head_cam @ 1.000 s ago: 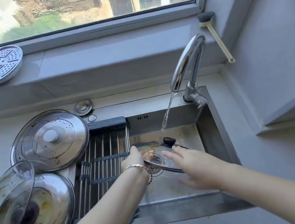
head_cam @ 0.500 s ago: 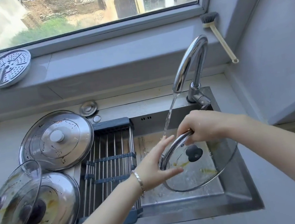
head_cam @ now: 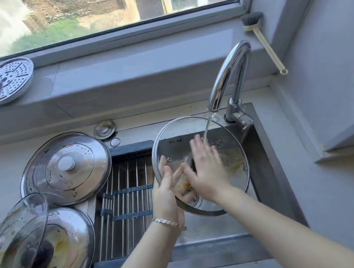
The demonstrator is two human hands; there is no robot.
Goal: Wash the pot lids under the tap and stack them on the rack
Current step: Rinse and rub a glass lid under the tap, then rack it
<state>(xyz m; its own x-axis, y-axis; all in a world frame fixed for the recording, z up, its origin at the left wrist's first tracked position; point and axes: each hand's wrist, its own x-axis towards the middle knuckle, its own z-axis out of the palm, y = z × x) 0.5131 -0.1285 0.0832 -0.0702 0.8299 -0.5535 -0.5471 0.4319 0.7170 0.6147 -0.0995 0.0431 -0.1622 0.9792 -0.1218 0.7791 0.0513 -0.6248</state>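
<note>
Left: soiled lids (head_cam: pixel 64 170) lie on the surface beside the rack (head_cam: pixel 126 198). Centre: the left hand (head_cam: pixel 167 190) has its grip clamped on the rim of the tilted glass lid (head_cam: pixel 223 141) over the sink (head_cam: pixel 265 167). The right hand (head_cam: pixel 207 170) is spread flat on the glass. Right: the tap (head_cam: pixel 229 76) runs onto the lid.

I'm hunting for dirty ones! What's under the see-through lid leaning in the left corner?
A bigger shiny lid with a dark knob and yellow smears, seen through the tilted glass lid. What lies beneath that shiny lid is covered, so I cannot tell.
</note>
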